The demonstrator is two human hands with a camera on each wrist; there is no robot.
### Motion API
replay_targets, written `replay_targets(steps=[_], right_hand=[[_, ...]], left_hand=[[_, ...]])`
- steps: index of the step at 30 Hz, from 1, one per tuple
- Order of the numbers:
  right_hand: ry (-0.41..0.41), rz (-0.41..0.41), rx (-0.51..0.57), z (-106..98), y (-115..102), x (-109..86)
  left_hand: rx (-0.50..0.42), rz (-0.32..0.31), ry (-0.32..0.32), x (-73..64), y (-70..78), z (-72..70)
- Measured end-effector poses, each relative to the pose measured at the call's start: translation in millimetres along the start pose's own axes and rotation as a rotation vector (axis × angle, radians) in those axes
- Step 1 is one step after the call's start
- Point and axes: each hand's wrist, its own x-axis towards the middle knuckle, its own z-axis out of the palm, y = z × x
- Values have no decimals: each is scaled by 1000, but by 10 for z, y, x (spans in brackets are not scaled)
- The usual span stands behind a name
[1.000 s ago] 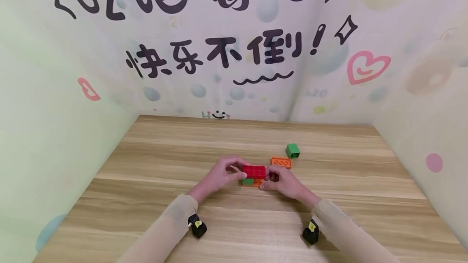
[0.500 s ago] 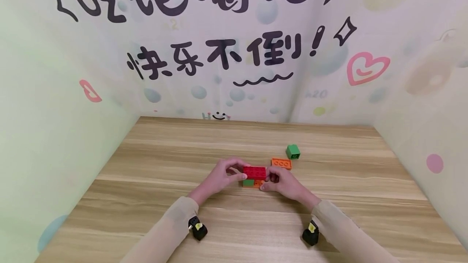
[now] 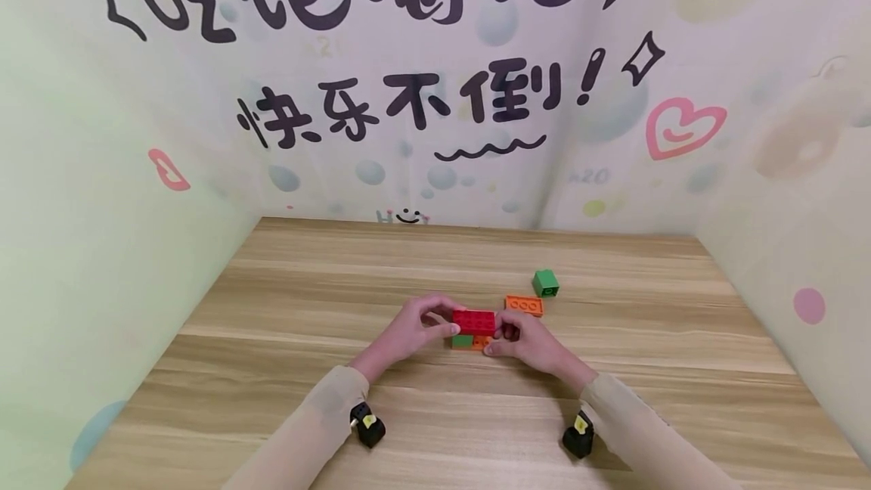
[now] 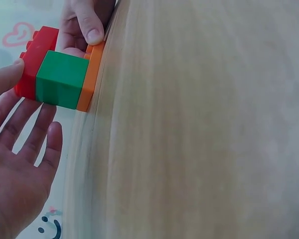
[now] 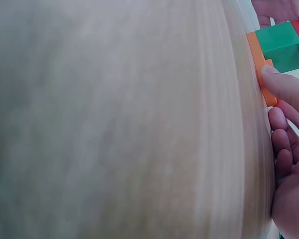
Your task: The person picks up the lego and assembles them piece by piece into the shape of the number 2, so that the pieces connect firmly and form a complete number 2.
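Observation:
In the head view my left hand [image 3: 412, 328] pinches the left end of a red studded toy brick [image 3: 474, 322] between thumb and fingers. The red brick sits on top of a green block [image 4: 62, 79]. That green block stands on one end of a thin orange brick [image 4: 91, 77], so the red brick's other end overhangs. My right hand [image 3: 532, 340] grips the free end of this orange brick, its thumb [image 5: 281, 84] pressing the near side and the fingers curled behind. The orange brick lies on the table.
Behind the right hand a second orange brick [image 3: 524, 305] lies with its hollow underside showing. Farther back is a loose green block [image 3: 546, 283]. The wooden table [image 3: 327, 255] meets a printed backdrop [image 3: 476, 180] at its rear edge and sides.
Both hands keep their hold on the stack and show hardly any movement. The whole head view has shifted down very slightly.

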Motion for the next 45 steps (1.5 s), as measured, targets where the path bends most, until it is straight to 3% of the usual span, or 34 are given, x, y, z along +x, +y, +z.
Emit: replay_targets(steps=[3,9,13,27,38,45], right_hand=[[-1,-2,0,-3,3,4],[-10,-1,7,-3,10,9],[-16,0,10,-4,13,1],[-5,-5,-5,-10,56,3],[-68,-20,-64,-141,-84,5],[33,-127,-86,-409,-191,77]], left_hand=[[2,2,-5,15,-32,-1],[29,-2,14,88,-273,42],[48,8,28,93,-333,55],[94,3,42,96,-247,65],[100,-4,50,82,-261,68],[83,-10,52,82,-272,66]])
